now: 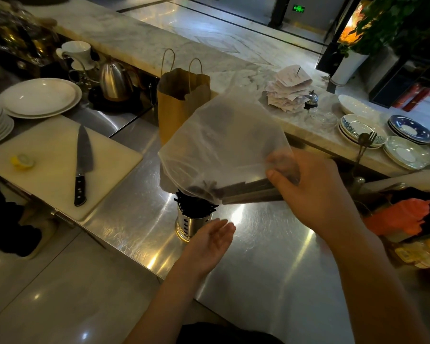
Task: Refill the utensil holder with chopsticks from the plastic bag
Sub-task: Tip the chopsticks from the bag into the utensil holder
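At the centre of the frame, a person's right hand [315, 194] grips a cloudy plastic bag [224, 145] together with a bundle of dark chopsticks [253, 192] inside it, fingers closed around the sticks through the film. The bag is held tilted above a shiny metal utensil holder [191, 223], its lower edge draped over the holder's top, where more dark chopstick ends [196, 207] show (whether the bag actually touches them cannot be told). The left hand [211, 240] is open, palm turned up and fingers loosely spread, just beside the lower right of the holder and holding nothing. The holder stands on a steel counter [271, 256] that fills the lower middle of the frame. At left, a kitchen knife [82, 165] and a lemon piece [22, 161] lie apart on a white cutting board [47, 182], with stacked white plates [37, 98] above them in the upper left. A brown paper bag [174, 105] stands behind the plastic one, a steel kettle [113, 81] to its left. Patterned plates [358, 131] sit at the right edge on a marble ledge [233, 65].
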